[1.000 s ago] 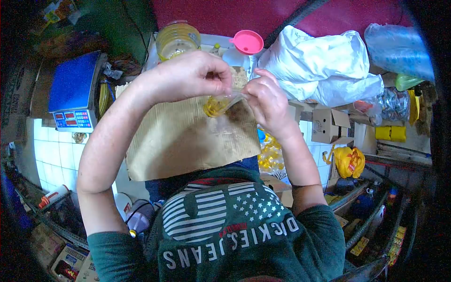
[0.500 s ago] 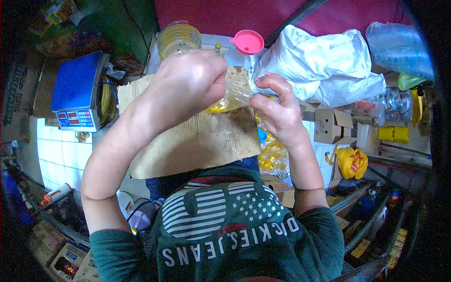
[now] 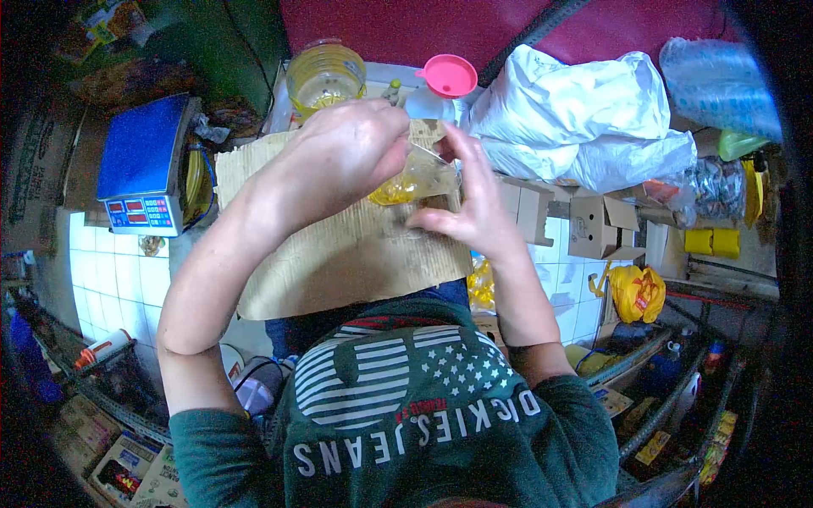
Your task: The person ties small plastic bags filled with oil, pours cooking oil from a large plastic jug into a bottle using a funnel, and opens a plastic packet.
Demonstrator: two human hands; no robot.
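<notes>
Fingers unpinched, the right hand has spread open beside the clear plastic bag of yellow liquid, over the brown corrugated cardboard sheet's far half. Curled left hand apparently grips its top; adjusting the plastic seemingly calls for steadiness.

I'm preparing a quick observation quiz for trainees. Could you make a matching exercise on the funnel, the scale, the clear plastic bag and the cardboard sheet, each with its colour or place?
Column one:
1. Funnel
2. Scale
3. Clear plastic bag
4. Cardboard sheet

Column two:
A. Held in the left hand, with yellow contents
B. Brown and flat, below both hands
C. Pink all over
D. Blue on top, with red displays

Pairs: 1-C, 2-D, 3-A, 4-B
</notes>
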